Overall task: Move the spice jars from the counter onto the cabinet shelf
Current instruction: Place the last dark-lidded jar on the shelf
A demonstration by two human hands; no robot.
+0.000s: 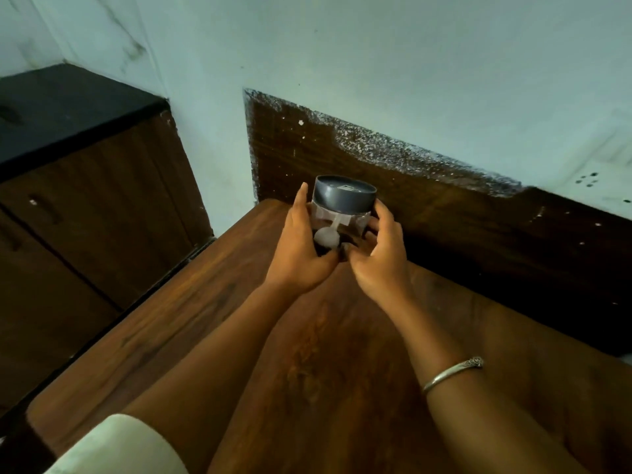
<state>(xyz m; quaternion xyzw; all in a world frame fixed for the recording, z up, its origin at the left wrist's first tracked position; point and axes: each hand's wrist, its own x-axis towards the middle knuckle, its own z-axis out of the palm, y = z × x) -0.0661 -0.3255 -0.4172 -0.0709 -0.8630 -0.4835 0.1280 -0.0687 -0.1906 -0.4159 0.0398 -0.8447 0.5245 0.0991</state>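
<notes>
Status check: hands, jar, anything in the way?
Grip: left hand and right hand both hold the spice jar. Jar upright, grey lid on, over the wooden surface. Nothing seen blocking it.

Dim, bluish indoor light across a wide-angle view.
Pale wall point(410, 63) brightest; wooden surface point(205, 319) murky; jar point(343, 200) sinks into shadow below its lid, contents perhaps dark; focus soft throughout; straight edges bow toward the corners.

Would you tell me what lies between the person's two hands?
Head view: a grey-lidded spice jar, held by the left hand and right hand.
</notes>
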